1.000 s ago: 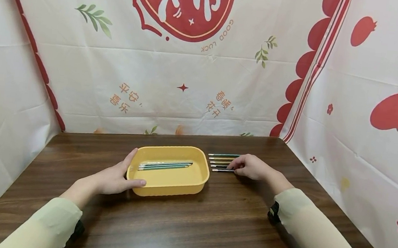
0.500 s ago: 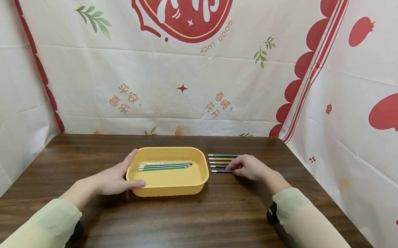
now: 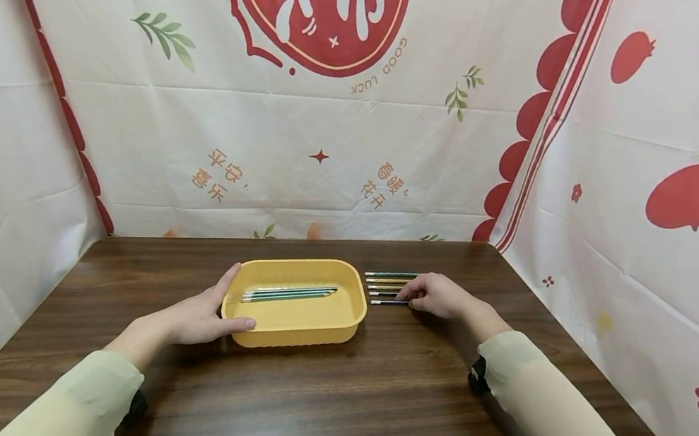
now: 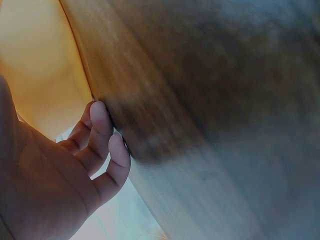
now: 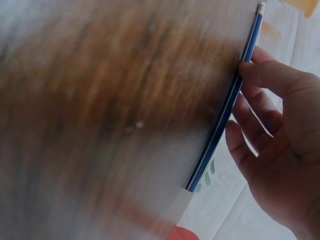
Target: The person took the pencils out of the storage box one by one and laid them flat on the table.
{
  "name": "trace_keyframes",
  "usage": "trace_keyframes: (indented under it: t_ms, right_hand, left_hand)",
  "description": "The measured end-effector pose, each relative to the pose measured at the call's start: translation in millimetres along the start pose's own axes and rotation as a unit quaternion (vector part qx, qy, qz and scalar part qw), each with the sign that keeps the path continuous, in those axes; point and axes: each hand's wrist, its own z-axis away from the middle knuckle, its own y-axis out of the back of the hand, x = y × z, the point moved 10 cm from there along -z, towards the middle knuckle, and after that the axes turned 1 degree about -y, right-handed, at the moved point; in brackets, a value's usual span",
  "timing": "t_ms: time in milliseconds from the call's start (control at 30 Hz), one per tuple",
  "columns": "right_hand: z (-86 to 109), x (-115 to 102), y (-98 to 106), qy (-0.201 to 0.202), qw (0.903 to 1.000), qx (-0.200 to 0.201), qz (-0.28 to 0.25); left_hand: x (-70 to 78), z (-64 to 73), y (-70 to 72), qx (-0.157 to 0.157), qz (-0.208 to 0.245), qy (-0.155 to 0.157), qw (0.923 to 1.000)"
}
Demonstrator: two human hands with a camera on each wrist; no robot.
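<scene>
My left hand (image 3: 202, 312) holds the left end of a yellow plastic bin (image 3: 305, 339), its thumb over the front rim and its fingers along the left side. Several green pencils (image 3: 290, 294) lie together on the bin's floor. Just right of the bin, my right hand (image 3: 437, 295) pinches a dark blue pencil (image 5: 215, 132) between thumb and fingers. It is the nearest of a row of pencils (image 3: 385, 281), all with white eraser ends toward the bin. The hand hides their far ends in the head view.
A dark wood-grain table (image 3: 316, 413) carries everything. White printed cloth (image 3: 283, 122) hangs behind it and along both sides. The bin's right end stands close to the eraser ends of the pencil row.
</scene>
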Motion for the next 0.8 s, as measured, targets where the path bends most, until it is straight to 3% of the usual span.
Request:
trace_keyframes:
  t_ms: [433,633,800]
  right_hand:
    - [1.9,-4.7,5.0,0.007,0.9999,0.011,0.008]
    - [1.0,-19.2,14.3,0.034,0.9984,0.043,0.011]
    - [-0.3,-40.4,18.5,0.032,0.9977,0.055,-0.023]
  left_hand:
    - [2.0,0.9,-0.1,-0.003,-0.004,0.0,1.0]
    - [1.0,0.3,0.8,-0.001,-0.004,-0.002,1.0]
    - [2.3,0.8,0.6,-0.003,-0.002,-0.002,1.0]
